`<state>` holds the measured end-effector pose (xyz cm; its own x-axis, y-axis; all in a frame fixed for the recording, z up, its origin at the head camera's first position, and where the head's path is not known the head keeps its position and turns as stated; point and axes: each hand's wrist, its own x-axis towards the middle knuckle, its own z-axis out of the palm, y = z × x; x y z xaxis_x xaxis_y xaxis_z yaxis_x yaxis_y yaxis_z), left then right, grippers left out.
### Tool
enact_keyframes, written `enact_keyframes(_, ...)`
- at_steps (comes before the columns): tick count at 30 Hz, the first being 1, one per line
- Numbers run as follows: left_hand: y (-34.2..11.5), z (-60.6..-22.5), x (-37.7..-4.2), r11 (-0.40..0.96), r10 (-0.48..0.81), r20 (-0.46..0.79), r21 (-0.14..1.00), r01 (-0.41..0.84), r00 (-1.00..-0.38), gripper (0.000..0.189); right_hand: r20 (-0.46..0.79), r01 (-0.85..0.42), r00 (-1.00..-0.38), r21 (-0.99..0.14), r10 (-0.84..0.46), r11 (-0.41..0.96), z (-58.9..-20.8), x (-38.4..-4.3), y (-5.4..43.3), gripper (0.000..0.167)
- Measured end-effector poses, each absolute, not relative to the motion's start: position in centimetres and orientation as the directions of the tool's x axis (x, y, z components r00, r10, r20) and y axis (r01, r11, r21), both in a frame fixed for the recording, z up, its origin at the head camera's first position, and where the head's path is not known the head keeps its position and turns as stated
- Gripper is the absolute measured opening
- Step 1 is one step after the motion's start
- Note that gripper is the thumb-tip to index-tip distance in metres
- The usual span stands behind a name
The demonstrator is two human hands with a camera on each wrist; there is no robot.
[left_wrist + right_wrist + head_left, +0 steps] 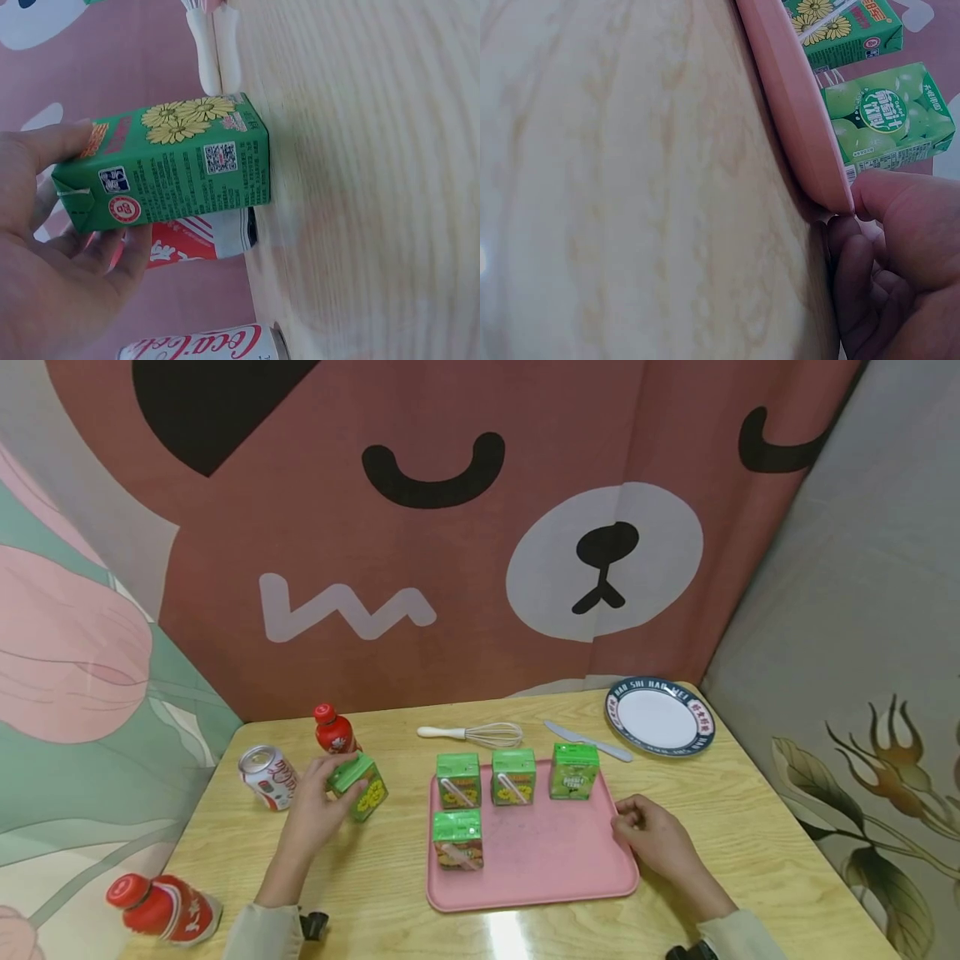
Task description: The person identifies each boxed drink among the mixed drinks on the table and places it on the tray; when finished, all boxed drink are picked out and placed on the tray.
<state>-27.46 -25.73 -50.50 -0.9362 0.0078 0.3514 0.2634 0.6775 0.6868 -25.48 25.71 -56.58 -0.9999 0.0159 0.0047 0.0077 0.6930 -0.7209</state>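
My left hand (321, 799) grips a green drink carton (369, 787) printed with yellow flowers, thumb on one side and fingers on the other. In the left wrist view the carton (176, 161) is close to the wooden table; whether it touches is hard to tell. My right hand (660, 839) pinches the right rim of a pink tray (555, 868), thumb at the edge and fingers curled below it, as the right wrist view shows. On the tray stand several green cartons: two flower-printed ones at the back, a grape drink carton (574, 772) at back right, and a brownish-fronted carton (458, 841) at front left.
Left of the tray stand a Coca-Cola can (268, 778), a red bottle (335, 731) behind the held carton, and another red bottle (168, 910) nearer. Behind the tray lie a whisk (472, 733), a knife (588, 741) and a blue-rimmed plate (660, 717). A bear-patterned curtain hangs at the back.
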Motion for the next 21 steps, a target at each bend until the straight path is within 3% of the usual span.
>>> enact_keyframes(12, -27.0, -50.2, -27.6, 0.527, 0.121, 0.311, 0.785, 0.326, -0.943, 0.038, -0.002, 0.017, -1.0, -0.709, 0.022, 0.705, -56.5, -25.5, 25.6, 0.026)
enact_keyframes(21, -26.4, -50.5, -28.2, 0.546, 0.13, 0.334, 0.762, 0.348, -0.934, 0.041, -0.014, 0.024, -1.0, -0.716, 0.019, 0.698, -56.6, -25.5, 25.8, 0.026)
